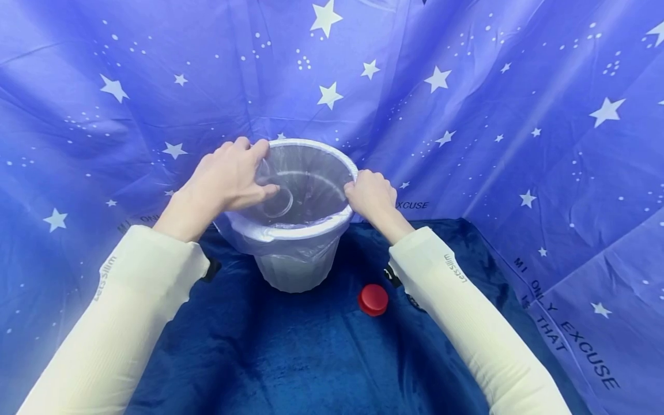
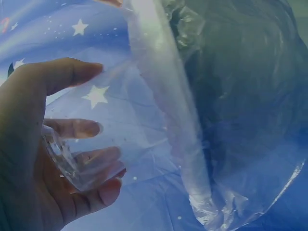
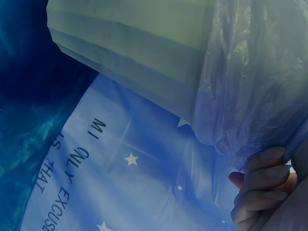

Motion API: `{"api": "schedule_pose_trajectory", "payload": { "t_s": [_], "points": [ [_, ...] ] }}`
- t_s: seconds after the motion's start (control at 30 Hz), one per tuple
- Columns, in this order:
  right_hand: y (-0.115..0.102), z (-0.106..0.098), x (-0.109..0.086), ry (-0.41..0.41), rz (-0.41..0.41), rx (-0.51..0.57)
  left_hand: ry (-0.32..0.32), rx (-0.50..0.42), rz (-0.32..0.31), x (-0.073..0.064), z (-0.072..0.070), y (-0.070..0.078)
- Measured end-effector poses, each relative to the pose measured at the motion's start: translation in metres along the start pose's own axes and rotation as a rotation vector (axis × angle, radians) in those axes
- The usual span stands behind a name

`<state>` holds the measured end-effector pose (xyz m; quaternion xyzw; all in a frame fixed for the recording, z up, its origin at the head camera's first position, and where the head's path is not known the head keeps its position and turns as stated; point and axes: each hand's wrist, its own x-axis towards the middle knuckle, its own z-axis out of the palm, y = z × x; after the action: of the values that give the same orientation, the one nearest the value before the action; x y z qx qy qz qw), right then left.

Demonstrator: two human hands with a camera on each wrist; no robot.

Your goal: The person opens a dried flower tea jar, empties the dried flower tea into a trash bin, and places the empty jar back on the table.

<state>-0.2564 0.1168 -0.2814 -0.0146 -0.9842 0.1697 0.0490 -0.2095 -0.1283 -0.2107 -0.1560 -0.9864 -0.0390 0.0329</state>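
A white trash can [image 1: 295, 268] lined with a clear plastic bag [image 1: 311, 245] stands tilted, its mouth toward me. My left hand [image 1: 228, 173] is at the left side of the rim, thumb spread from the fingers. It holds a see-through plastic container [image 2: 82, 168]; fingers [image 2: 103, 156] show through its wall. A clear ring [image 1: 278, 202] of this container appears by the thumb, over the can's mouth. At the right side of the rim, my right hand [image 1: 370, 196] grips the can's edge with curled fingers [image 3: 264, 178], beside the folded-over bag.
A round red lid-like piece [image 1: 373, 300] lies on the dark blue cloth [image 1: 290, 357] right of the can. Behind and at the sides hangs a blue curtain [image 1: 394, 115] with white stars and lettering. Its lower edge meets the cloth.
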Motion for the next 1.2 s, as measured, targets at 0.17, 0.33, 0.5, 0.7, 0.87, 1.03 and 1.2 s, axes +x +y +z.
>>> {"api": "schedule_pose_trajectory", "payload": {
  "t_s": [0.17,0.33,0.5,0.7,0.87,1.03,1.2],
  "points": [
    [0.0,0.0,0.0,-0.001,0.0,-0.004,0.008,-0.012,-0.036,0.001,0.004,-0.002],
    [0.0,0.0,0.0,-0.005,0.003,-0.007,0.025,-0.019,-0.048,0.0,0.006,-0.004],
    [0.0,0.0,0.0,-0.006,0.006,-0.008,0.044,-0.033,-0.046,-0.001,0.007,-0.006],
    [0.0,0.0,0.002,-0.009,0.01,-0.005,0.037,-0.088,-0.044,-0.002,0.008,-0.008],
    [0.001,0.001,0.002,-0.012,0.011,-0.003,0.003,-0.097,-0.065,-0.004,0.007,-0.012],
    [0.001,0.0,0.002,-0.02,0.006,-0.017,0.011,-0.048,-0.064,-0.006,0.005,-0.019],
    [0.0,0.0,0.001,-0.027,-0.002,-0.031,0.053,-0.028,-0.069,-0.01,0.002,-0.026]
  ]
}}
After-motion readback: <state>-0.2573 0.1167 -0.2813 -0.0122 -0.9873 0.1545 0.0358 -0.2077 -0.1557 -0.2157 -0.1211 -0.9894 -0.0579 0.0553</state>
